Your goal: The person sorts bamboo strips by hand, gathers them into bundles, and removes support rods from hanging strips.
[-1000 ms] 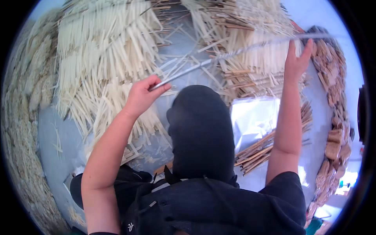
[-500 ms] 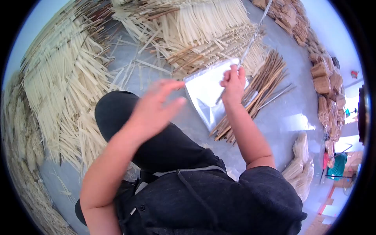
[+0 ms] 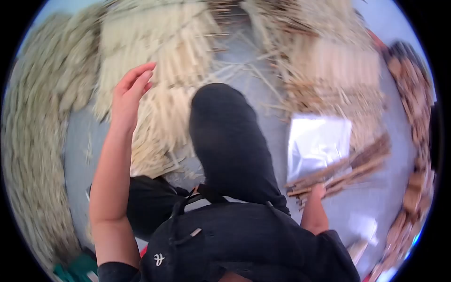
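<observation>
My left hand (image 3: 132,91) is raised over the pale flat strips (image 3: 162,113). Its fingers are loosely bent, with a gap to the thumb, and nothing shows between them. On the right, my right hand (image 3: 318,191) is at the lower edge of a bundle of thin brown sticks (image 3: 350,169). Blur and the sticks hide its fingers, so I cannot make out its grip. Just beyond the sticks, a shiny silver-white plastic bag (image 3: 317,141) lies flat on the floor, its near edge partly under the bundle.
My bent knee (image 3: 221,117) rises in the middle. More pale strips and sticks (image 3: 324,61) lie at the far right. Long greyish fibrous bundles (image 3: 37,127) line the left side, and brown wrapped bundles (image 3: 413,98) the right. Grey floor (image 3: 82,141) shows between piles.
The view has turned toward the left. My left hand has swung left over the strips. My right hand has moved from the bag's top edge to the sticks; the long thin rod near it is out of sight.
</observation>
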`<action>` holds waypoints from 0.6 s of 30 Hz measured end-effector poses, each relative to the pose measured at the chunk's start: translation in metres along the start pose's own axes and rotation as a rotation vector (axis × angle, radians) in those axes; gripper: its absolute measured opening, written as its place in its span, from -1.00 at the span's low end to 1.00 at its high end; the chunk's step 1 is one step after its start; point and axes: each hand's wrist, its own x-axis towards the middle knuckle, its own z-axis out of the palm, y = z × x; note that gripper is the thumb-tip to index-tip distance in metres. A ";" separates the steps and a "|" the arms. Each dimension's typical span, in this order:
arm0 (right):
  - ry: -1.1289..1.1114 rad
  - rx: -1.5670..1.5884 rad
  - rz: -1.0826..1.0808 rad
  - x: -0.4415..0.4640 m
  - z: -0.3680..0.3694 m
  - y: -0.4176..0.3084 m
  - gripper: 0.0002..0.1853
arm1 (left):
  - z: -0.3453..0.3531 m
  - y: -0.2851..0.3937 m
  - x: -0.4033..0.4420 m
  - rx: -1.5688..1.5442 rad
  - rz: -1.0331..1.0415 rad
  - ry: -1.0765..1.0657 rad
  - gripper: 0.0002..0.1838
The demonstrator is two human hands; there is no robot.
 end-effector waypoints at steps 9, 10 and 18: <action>-0.457 -0.257 -0.377 -0.051 0.106 -0.191 -0.68 | -0.132 -0.124 0.020 0.016 -0.327 0.244 -0.78; -0.649 -0.154 -0.166 -0.130 0.124 -0.285 -0.71 | -0.140 -0.151 0.024 0.045 -0.356 0.229 -0.75; -1.429 -0.374 -0.393 -0.278 0.353 -0.476 -0.63 | -0.126 -0.323 0.039 0.154 -0.817 0.154 -0.57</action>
